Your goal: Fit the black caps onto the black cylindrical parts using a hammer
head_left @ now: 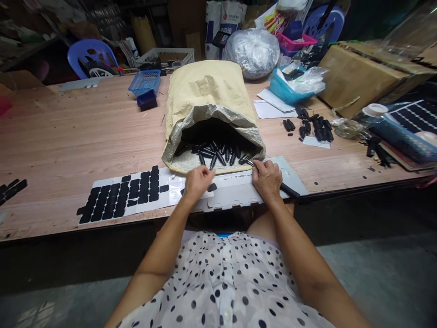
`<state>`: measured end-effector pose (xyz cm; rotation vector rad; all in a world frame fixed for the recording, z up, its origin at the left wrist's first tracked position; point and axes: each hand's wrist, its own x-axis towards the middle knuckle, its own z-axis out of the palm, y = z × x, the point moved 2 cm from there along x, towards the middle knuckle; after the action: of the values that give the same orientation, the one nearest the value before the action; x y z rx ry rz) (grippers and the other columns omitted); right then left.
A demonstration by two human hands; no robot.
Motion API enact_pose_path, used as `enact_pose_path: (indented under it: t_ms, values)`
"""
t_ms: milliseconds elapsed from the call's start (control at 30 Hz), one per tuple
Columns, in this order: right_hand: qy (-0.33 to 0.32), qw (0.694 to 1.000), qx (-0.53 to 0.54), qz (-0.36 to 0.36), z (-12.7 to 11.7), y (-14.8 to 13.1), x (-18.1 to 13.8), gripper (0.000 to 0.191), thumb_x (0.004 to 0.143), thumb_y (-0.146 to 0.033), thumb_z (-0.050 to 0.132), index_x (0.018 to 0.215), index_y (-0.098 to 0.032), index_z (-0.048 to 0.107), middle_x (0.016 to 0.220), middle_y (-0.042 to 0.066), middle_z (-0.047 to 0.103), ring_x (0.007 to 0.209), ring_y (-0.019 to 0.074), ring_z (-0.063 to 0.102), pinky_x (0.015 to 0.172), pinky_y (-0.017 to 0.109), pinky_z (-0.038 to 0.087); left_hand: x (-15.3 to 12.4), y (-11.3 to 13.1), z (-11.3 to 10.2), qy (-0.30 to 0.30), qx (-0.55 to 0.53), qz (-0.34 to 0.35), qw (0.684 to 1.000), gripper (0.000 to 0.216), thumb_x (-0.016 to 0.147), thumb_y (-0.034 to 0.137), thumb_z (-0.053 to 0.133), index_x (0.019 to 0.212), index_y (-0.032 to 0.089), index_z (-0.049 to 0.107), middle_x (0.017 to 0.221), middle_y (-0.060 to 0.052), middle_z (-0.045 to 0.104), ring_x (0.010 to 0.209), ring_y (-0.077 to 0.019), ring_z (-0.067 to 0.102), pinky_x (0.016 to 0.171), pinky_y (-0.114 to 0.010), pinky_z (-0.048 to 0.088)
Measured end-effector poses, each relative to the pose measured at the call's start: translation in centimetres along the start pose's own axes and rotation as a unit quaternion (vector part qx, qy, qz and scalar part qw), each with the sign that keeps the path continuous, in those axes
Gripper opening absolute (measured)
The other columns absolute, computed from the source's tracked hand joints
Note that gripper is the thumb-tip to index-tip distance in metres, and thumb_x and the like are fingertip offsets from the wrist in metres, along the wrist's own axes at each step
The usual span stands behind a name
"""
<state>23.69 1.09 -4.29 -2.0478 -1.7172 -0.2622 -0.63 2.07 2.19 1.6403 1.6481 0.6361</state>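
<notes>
My left hand (199,180) is closed in a pinch just in front of the mouth of a woven sack (208,98); what its fingertips hold is too small to make out. My right hand (266,178) grips a thin black tool (289,189) whose metal tip points at the sack's mouth. Several black cylindrical parts (218,152) lie inside the open sack. Both hands rest over a grey sheet (239,187) at the table's front edge. Left of it lies a white sheet with rows of black stickers (126,193).
The wooden table (78,136) also carries a blue basket (146,83), a clear plastic bag (254,50), a teal tray (290,89), loose black parts (316,127), papers (273,107) and a cardboard box (355,77). More stickers (12,189) lie far left. Blue plastic chairs stand behind.
</notes>
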Motion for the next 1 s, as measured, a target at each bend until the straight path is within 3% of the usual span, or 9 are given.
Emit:
enact_pose_path:
  t_ms: [33, 100, 200, 300, 433, 533, 600, 767, 1000]
  values:
    - [-0.001, 1.0, -0.001, 0.001, 0.0, 0.0, 0.0, 0.031, 0.094, -0.025, 0.05, 0.116, -0.023, 0.073, 0.093, 0.01, 0.058, 0.089, 0.0249, 0.044, 0.07, 0.034, 0.026, 1.8, -0.1, -0.6, 0.068, 0.05, -0.021, 0.996, 0.029, 0.086, 0.04, 0.065, 0.064, 0.021, 0.061, 0.07, -0.003, 0.069, 0.073, -0.0208, 0.066, 0.068, -0.031, 0.049]
    - [-0.004, 1.0, 0.0, -0.002, 0.0, -0.2, 0.1, 0.031, 0.094, -0.024, 0.051, 0.116, -0.023, 0.073, 0.092, 0.01, 0.057, 0.089, 0.0248, 0.044, 0.07, 0.034, 0.027, 4.8, -0.5, -1.1, 0.12, 0.119, -0.065, 0.983, 0.029, 0.083, 0.038, 0.067, 0.062, 0.022, 0.057, 0.072, -0.006, 0.07, 0.081, -0.0256, 0.068, 0.072, -0.034, 0.05]
    - [-0.007, 1.0, 0.004, -0.003, -0.1, -0.3, 0.2, 0.032, 0.094, -0.024, 0.05, 0.117, -0.023, 0.073, 0.092, 0.01, 0.058, 0.09, 0.0252, 0.044, 0.07, 0.034, 0.027, 6.9, -1.2, -0.9, 0.119, 0.168, -0.113, 0.972, 0.026, 0.078, 0.036, 0.072, 0.063, 0.023, 0.057, 0.08, -0.01, 0.073, 0.089, -0.0323, 0.07, 0.073, -0.038, 0.05]
    - [-0.013, 1.0, 0.0, 0.006, -0.2, -0.5, 0.2, 0.032, 0.095, -0.024, 0.05, 0.118, -0.023, 0.072, 0.094, 0.011, 0.058, 0.09, 0.0257, 0.044, 0.071, 0.034, 0.028, 6.5, -1.6, -1.2, 0.118, 0.189, -0.109, 0.969, 0.017, 0.077, 0.03, 0.071, 0.067, 0.023, 0.061, 0.082, -0.012, 0.073, 0.091, -0.0344, 0.07, 0.075, -0.04, 0.05]
    - [-0.021, 1.0, -0.008, 0.012, -0.3, -0.8, 0.2, 0.033, 0.095, -0.023, 0.05, 0.118, -0.023, 0.073, 0.095, 0.011, 0.059, 0.092, 0.026, 0.045, 0.072, 0.035, 0.028, 3.9, -1.3, -1.6, 0.115, 0.186, 0.018, 0.976, 0.008, 0.083, 0.029, 0.067, 0.08, 0.022, 0.066, 0.084, -0.006, 0.072, 0.086, -0.0268, 0.068, 0.076, -0.035, 0.05]
    - [-0.023, 1.0, -0.016, 0.014, -0.3, -0.8, 0.1, 0.033, 0.094, -0.023, 0.05, 0.119, -0.023, 0.072, 0.096, 0.011, 0.06, 0.092, 0.026, 0.045, 0.073, 0.035, 0.029, 1.8, -0.6, 0.0, 0.039, 0.167, 0.176, 0.969, 0.005, 0.085, 0.027, 0.069, 0.087, 0.023, 0.067, 0.089, -0.002, 0.071, 0.085, -0.0206, 0.066, 0.075, -0.03, 0.049]
    - [-0.023, 0.999, -0.019, 0.015, -0.3, -0.7, 0.1, 0.033, 0.095, -0.023, 0.05, 0.119, -0.024, 0.072, 0.097, 0.011, 0.059, 0.093, 0.026, 0.045, 0.073, 0.035, 0.029, 1.0, -0.4, 1.6, -0.011, 0.173, 0.229, 0.958, 0.005, 0.084, 0.025, 0.071, 0.087, 0.023, 0.068, 0.089, -0.001, 0.07, 0.087, -0.0203, 0.065, 0.076, -0.03, 0.049]
    - [-0.021, 1.0, -0.015, 0.009, -0.2, -0.5, 0.0, 0.032, 0.095, -0.024, 0.05, 0.119, -0.024, 0.072, 0.098, 0.011, 0.059, 0.092, 0.026, 0.044, 0.074, 0.035, 0.029, 1.1, -0.9, 4.2, -0.029, 0.168, 0.231, 0.958, 0.008, 0.084, 0.025, 0.073, 0.091, 0.023, 0.069, 0.093, -0.004, 0.068, 0.092, -0.0232, 0.062, 0.082, -0.034, 0.05]
    - [-0.02, 1.0, -0.007, 0.01, -0.1, -0.4, 0.1, 0.032, 0.095, -0.025, 0.051, 0.119, -0.024, 0.072, 0.096, 0.01, 0.06, 0.092, 0.0259, 0.046, 0.072, 0.035, 0.029, 1.5, -1.7, 5.1, -0.008, 0.137, 0.227, 0.964, 0.012, 0.084, 0.028, 0.075, 0.095, 0.023, 0.073, 0.094, -0.004, 0.068, 0.093, -0.0238, 0.06, 0.087, -0.037, 0.049]
